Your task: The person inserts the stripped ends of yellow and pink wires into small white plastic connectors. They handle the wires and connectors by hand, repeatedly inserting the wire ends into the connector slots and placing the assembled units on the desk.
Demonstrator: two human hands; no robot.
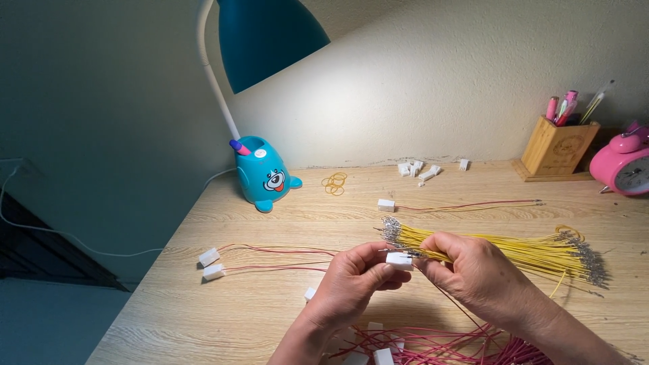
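My left hand (351, 284) pinches a small white plastic connector (399, 261) between thumb and fingers. My right hand (476, 274) holds a thin wire (405, 252) with a metal terminal tip right at the connector's top. Behind both hands lies a bundle of yellow wires (500, 247) with silver terminals at each end. A pile of red wires (446, 345) and loose white connectors lies under my wrists at the near edge of the wooden desk (236, 311).
Two finished white connectors with red and yellow wires (211, 263) lie at left; another (386, 205) lies farther back. A blue desk lamp (265, 172), yellow rubber bands (334, 182), spare connectors (419, 169), a wooden pen holder (558, 145) and a pink alarm clock (625, 162) stand along the wall.
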